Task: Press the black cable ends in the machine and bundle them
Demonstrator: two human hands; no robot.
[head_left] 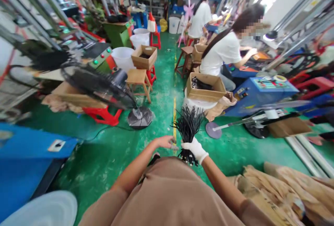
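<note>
My right hand, in a white glove, is closed round a thick bundle of thin black cords that fans out upward. My bare left hand is just left of the bundle, fingers curled toward it near a small grey thing that I cannot make out. Both hands are out over the green floor, above my brown clothing at the bottom of the view.
A black floor fan stands left, beside a red stool and a blue machine. A cardboard box of black cords sits ahead. A seated person in white works at a blue machine on the right. Tan sacks lie at lower right.
</note>
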